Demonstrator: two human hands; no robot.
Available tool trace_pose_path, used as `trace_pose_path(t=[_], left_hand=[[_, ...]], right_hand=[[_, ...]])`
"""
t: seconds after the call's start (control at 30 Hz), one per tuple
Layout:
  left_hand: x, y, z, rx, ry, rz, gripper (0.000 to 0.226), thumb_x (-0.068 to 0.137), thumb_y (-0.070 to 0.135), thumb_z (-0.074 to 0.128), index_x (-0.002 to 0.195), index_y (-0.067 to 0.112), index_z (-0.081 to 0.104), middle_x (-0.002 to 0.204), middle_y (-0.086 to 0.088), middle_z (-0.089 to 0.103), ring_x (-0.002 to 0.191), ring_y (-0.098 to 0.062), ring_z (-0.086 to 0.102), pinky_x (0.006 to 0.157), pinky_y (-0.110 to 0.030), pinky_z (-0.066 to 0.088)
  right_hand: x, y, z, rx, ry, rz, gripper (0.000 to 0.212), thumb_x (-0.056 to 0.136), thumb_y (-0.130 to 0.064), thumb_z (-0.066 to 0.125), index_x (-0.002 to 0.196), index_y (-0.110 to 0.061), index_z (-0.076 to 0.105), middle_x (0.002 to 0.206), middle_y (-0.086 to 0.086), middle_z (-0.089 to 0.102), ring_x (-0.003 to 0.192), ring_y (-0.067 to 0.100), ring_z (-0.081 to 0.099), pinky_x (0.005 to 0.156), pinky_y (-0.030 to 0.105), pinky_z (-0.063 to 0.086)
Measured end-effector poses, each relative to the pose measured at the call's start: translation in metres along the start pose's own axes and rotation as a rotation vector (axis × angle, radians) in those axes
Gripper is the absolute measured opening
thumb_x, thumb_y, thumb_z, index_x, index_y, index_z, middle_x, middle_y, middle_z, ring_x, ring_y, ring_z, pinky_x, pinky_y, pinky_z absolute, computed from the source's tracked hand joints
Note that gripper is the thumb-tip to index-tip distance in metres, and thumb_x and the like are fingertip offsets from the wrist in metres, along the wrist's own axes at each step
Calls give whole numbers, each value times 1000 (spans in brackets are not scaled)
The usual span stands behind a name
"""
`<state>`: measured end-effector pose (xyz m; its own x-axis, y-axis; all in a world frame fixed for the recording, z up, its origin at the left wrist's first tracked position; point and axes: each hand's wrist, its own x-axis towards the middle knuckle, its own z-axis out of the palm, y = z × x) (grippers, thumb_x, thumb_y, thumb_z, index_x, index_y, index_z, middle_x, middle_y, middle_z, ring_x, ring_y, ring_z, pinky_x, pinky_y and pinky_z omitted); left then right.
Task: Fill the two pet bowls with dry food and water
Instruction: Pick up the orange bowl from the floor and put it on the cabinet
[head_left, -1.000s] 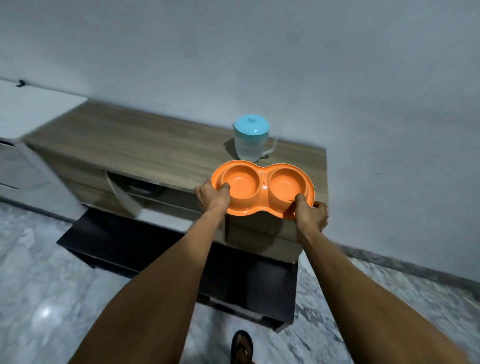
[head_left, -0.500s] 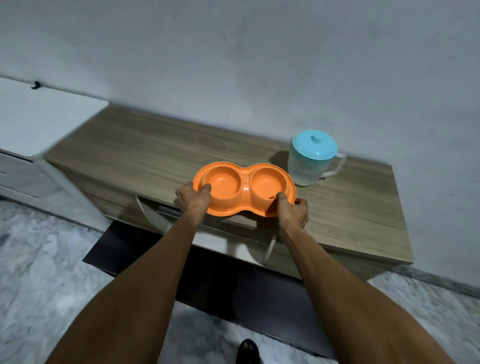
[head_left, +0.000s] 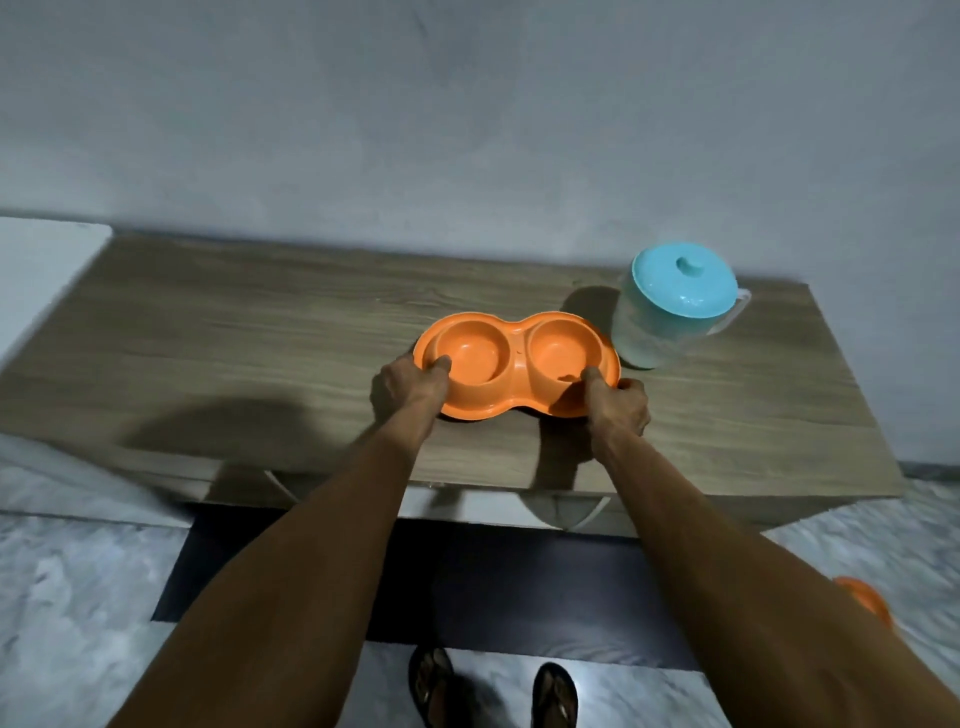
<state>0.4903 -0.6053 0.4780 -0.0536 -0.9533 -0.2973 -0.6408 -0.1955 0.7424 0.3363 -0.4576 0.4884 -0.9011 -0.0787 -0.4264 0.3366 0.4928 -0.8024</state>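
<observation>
Crowding orange double bowl (head_left: 517, 364): lidded jug (head_left: 670, 312)

Bowls: orange double dish (head_left: 517, 364), both wells empty, on the wooden table (head_left: 260, 332).
Left hand (head_left: 410, 387): grips the left rim, thumb inside.
Right hand (head_left: 618, 405): grips the right rim.
Jug (head_left: 670, 312): blue-lidded, just right of the dish.

Double bowl (head_left: 517, 364) sits on the cabinet top (head_left: 260, 338), jug (head_left: 670, 312) just beside it on the right, wall (head_left: 467, 130) behind both.
</observation>
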Motion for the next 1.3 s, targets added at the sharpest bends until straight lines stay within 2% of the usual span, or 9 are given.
trace_pose_path(t=[0.17, 0.4, 0.6, 0.8, 1.0, 1.13, 1.3], left_hand=[[20, 0, 11, 60, -69, -12, 59, 65, 62, 62, 101, 18, 75, 100, -7, 75, 92, -33, 69, 84, -45, 57], [23, -2, 14, 69, -90, 0, 45, 76, 55, 68, 100, 17, 74, 98, -8, 75, 89, -32, 69, 84, -45, 58], [24, 1, 15, 98, -82, 25, 50, 75, 57, 67, 100, 14, 76, 99, -10, 74, 89, -33, 69, 81, -46, 58], [24, 0, 14, 121, -91, 31, 66, 67, 67, 60, 99, 12, 74, 103, -13, 73, 96, -35, 66, 84, -47, 57], [8, 0, -6, 130, -102, 36, 70, 76, 70, 58, 108, 9, 68, 113, -14, 68, 104, -36, 62, 88, -46, 54], [-5, -9, -28, 111, -77, 19, 68, 85, 61, 58, 129, 8, 60, 136, -15, 57, 124, -36, 52, 95, -40, 44], [-36, -26, -70, -23, -47, 0, 64, 92, 52, 55, 138, 8, 51, 148, -14, 43, 134, -35, 41, 107, -38, 35]], right_hand=[[7, 3, 7, -29, 43, 34, 60, 84, -46, 67, 130, -9, 55, 130, 18, 58, 119, 39, 55, 101, 48, 47], [9, 7, 11, -83, 48, 28, 57, 86, -46, 65, 130, -10, 57, 129, 16, 59, 118, 35, 56, 98, 44, 47], [13, 6, 15, -129, 48, 51, 59, 85, -51, 66, 128, -11, 58, 128, 16, 59, 114, 35, 58, 97, 47, 50], [12, 5, 14, -140, 45, 45, 62, 80, -55, 65, 123, -10, 63, 124, 16, 61, 110, 37, 59, 92, 51, 54], [-1, 12, 10, -112, 34, 34, 66, 81, -58, 62, 126, -10, 58, 125, 16, 58, 111, 36, 58, 92, 52, 55], [-21, 17, 5, -128, 25, -25, 60, 87, -51, 60, 129, -8, 57, 129, 17, 58, 116, 36, 56, 96, 43, 49], [-61, 25, -6, -120, -12, -127, 56, 89, -46, 59, 128, -6, 60, 131, 19, 60, 120, 38, 55, 95, 39, 44]])
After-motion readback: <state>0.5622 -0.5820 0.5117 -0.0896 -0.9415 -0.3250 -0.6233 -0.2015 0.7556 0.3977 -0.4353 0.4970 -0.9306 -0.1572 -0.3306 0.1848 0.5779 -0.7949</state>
